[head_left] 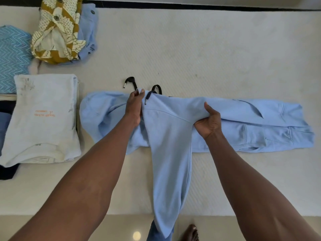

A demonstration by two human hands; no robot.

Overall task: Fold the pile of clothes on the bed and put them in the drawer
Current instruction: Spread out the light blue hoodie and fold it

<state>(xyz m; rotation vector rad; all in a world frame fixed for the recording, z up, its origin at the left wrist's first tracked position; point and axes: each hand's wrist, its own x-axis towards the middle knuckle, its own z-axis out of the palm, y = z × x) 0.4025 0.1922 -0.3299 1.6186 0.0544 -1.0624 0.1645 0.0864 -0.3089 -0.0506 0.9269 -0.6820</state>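
A light blue hoodie point(243, 122) lies lengthwise across the cream bed point(191, 49), hood to the left, hem to the right. One sleeve point(170, 171) hangs toward me over the bed's near edge. My left hand point(134, 108) pinches the fabric at the neck, beside the black drawstrings point(132, 83). My right hand point(209, 123) grips the cloth at the shoulder seam, thumb on top. Unfolded clothes lie at the back left: a mustard and cream patterned shirt point(57, 30) on top of a pale blue garment point(88, 32).
At the left sits a folded white shirt point(45, 117) with orange lettering, on dark folded clothes point(7, 171). A turquoise zigzag garment point(13, 58) lies behind it. A dark bed frame edge point(191, 6) runs along the far side. Tiled floor and my bare foot point(190, 233) show below.
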